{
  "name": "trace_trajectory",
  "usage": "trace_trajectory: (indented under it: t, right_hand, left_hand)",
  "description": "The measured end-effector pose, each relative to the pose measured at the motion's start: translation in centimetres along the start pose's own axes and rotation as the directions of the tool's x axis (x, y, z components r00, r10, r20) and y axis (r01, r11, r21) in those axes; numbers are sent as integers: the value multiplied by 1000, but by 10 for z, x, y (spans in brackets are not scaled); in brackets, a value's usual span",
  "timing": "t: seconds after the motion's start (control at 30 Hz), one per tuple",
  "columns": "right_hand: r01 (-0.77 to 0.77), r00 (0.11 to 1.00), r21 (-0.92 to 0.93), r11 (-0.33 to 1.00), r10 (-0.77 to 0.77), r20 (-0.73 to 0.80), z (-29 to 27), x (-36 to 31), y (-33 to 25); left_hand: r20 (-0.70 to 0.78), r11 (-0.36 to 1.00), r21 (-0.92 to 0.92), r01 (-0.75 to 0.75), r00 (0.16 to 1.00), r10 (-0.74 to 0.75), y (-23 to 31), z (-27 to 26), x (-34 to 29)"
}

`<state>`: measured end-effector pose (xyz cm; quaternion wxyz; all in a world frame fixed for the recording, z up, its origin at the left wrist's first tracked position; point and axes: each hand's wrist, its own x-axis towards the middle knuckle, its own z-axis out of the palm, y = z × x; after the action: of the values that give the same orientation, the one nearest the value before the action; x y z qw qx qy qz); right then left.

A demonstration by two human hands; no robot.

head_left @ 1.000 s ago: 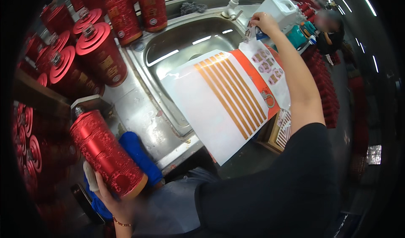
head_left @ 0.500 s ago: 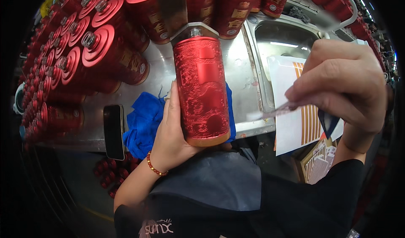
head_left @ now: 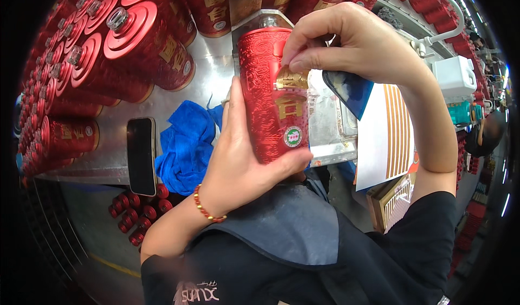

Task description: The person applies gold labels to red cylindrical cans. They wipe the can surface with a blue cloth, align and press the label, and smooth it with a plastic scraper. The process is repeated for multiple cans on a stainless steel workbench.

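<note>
A: Any progress on the red embossed bottle (head_left: 257,99)?

B: Looks well past halfway. Already on the red: the lower character of the gold decal (head_left: 288,108), plus a round green-and-white sticker (head_left: 293,137) near the base. Apparently not settled: the decal's upper edge.

A: Fingers?

B: On the right hand (head_left: 336,48), thumb and forefinger together, clamped on that upper edge. Just below, a dark blue flat piece (head_left: 349,91); can't tell whether gripped or dangling. As for the left hand (head_left: 244,156), wrapped around the lower bottle, thumb across the front by the base.

A: Pointing which way?

B: Away from the torso, neck-first, toward an angled metal plate (head_left: 246,24); can't tell if touching. Long axis running nearly straight out from the body, decal side up and slightly right. Held at the steel counter (head_left: 208,61), between a crumpled blue cloth (head_left: 187,142) and a gold-striped white sheet (head_left: 374,153).
</note>
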<state>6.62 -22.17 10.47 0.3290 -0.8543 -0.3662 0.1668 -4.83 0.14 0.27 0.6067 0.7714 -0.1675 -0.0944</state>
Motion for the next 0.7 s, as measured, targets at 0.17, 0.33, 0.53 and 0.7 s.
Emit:
trace_trajectory:
  t: [0.17,0.33,0.53,0.7]
  right_hand:
    - [67,997,-14,998,-67,-41,4,-3,5]
    - [70,995,55,996,-66,-76,6,-4,5]
    - [204,975,71,976,-196,-105,5,-7,8]
    - [215,974,245,946,-188,-129,19,0,31]
  left_hand:
    - [-91,998,-46,38,995,-42,-1,15,6]
    - [-27,999,-26,43,999,-43,3,10,-1]
    - [4,989,-128,71,998,-71,3,8,-3]
    - [0,972,-227,64,998,-66,3,10,0]
